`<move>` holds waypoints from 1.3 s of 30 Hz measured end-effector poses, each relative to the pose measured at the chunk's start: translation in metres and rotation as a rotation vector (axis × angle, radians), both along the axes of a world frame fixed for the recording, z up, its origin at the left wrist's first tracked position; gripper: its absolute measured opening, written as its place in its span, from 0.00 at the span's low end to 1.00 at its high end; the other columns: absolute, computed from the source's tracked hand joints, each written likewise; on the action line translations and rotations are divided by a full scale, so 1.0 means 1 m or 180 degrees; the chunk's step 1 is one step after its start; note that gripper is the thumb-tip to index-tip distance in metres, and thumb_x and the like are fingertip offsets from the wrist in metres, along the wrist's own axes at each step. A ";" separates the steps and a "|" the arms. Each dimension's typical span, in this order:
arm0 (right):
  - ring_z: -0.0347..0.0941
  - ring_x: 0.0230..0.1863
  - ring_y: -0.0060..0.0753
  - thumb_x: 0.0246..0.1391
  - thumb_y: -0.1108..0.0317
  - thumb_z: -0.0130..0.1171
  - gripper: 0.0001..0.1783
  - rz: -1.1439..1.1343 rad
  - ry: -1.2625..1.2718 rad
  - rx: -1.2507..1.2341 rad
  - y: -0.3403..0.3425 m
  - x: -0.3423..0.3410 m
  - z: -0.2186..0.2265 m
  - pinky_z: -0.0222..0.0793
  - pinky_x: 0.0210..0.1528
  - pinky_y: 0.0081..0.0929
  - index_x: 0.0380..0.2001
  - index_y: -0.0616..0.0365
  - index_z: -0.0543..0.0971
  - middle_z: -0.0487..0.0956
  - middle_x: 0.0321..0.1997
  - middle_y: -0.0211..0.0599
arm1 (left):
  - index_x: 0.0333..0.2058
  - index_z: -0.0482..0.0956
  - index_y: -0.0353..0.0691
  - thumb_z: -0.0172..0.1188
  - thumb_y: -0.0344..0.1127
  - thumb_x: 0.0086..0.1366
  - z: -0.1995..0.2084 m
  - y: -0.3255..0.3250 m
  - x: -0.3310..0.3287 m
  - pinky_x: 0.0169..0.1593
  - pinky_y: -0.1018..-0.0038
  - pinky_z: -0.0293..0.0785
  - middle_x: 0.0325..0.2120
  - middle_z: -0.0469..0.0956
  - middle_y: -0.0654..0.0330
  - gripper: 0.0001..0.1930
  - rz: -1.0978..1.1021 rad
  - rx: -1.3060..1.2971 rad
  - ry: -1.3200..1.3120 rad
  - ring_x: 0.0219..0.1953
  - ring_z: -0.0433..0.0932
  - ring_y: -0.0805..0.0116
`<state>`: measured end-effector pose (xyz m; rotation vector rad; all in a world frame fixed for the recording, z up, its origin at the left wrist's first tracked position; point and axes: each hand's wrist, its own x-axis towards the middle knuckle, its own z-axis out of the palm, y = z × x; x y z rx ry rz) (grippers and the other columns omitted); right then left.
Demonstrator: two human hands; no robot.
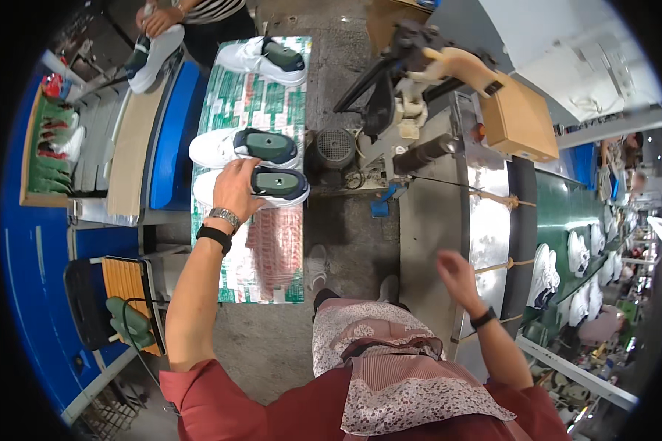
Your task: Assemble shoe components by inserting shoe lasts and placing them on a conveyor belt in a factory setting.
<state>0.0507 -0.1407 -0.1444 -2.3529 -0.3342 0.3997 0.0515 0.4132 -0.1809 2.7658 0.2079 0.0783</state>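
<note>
My left hand (235, 192) grips a white shoe (294, 192) across its middle, thumb on the near side and fingers on the far side. A dark lining and a green insole show in its opening. Just beyond it lies a second white shoe (212, 147) of the same kind, close alongside. At the far end of the same narrow table (257, 272), covered in green, white and red patches, is a third white shoe (235, 57). My right hand (460, 278) is over the right side, away from the shoes; its fingers are blurred, and nothing shows in it.
A machine (412, 88) and a motor (335, 149) stand right of the table. A cardboard box (521, 121) sits beyond the conveyor with ropes (485, 235). More white shoes (543, 272) line a green belt. At far left, another person's hands (160, 20) hold a shoe (157, 59).
</note>
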 end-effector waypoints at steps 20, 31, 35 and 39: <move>0.72 0.63 0.56 0.42 0.55 0.79 0.53 0.2369 -0.0515 -0.0306 0.442 0.180 -0.055 0.70 0.62 0.45 0.68 0.62 0.65 0.75 0.61 0.57 | 0.56 0.78 0.43 0.85 0.41 0.33 0.016 -0.008 -0.124 0.60 0.52 0.67 0.52 0.74 0.50 0.45 -0.0304 -0.0369 0.0440 0.59 0.70 0.46; 0.82 0.38 0.62 0.54 0.42 0.65 0.35 0.1425 -0.0066 -0.0545 0.256 0.107 -0.011 0.76 0.42 0.52 0.53 0.62 0.78 0.84 0.36 0.59 | 0.56 0.75 0.40 0.83 0.33 0.32 -0.006 0.002 -0.117 0.65 0.55 0.68 0.54 0.78 0.47 0.46 -0.0682 -0.0650 0.0723 0.59 0.74 0.46; 0.82 0.35 0.60 0.52 0.34 0.66 0.41 0.0222 0.0531 -0.0598 0.098 0.058 0.032 0.77 0.39 0.47 0.53 0.61 0.79 0.84 0.33 0.55 | 0.55 0.75 0.38 0.85 0.37 0.34 -0.001 -0.014 -0.118 0.59 0.54 0.73 0.48 0.80 0.45 0.45 -0.0425 -0.0487 0.0769 0.53 0.77 0.44; 0.81 0.35 0.39 0.55 0.55 0.69 0.27 -0.0998 0.0280 -0.0105 -0.046 -0.014 0.072 0.75 0.41 0.38 0.51 0.65 0.79 0.84 0.34 0.48 | 0.48 0.78 0.35 0.84 0.42 0.35 0.023 -0.066 -0.114 0.49 0.55 0.78 0.38 0.83 0.45 0.39 0.0204 -0.0454 0.0610 0.43 0.81 0.44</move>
